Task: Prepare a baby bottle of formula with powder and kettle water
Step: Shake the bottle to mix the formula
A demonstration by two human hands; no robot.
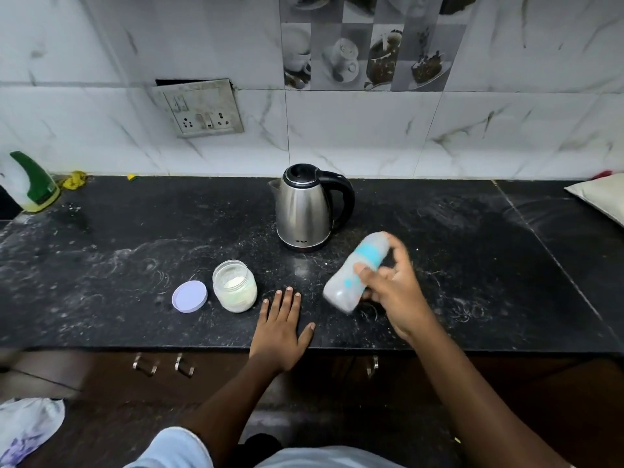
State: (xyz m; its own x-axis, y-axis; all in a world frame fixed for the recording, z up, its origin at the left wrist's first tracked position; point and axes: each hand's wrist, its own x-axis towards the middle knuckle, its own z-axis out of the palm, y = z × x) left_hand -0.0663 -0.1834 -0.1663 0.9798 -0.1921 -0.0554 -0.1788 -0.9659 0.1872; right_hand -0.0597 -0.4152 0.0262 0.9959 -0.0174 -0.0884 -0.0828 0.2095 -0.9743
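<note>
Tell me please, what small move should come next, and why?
Probably stand the bottle upright on the counter: the right hand grips it tilted in the air, and the powder jar beside the flat left hand stands open, its lid off.

On the counter (472, 265), the lid (189, 296) lies left of the jar (235, 286), the kettle (309, 206) behind them.

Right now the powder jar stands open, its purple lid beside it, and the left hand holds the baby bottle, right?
Not quite: the head view shows the right hand holding the baby bottle; the left hand lies flat on the counter. The powder jar is open, purple lid beside it.
</note>
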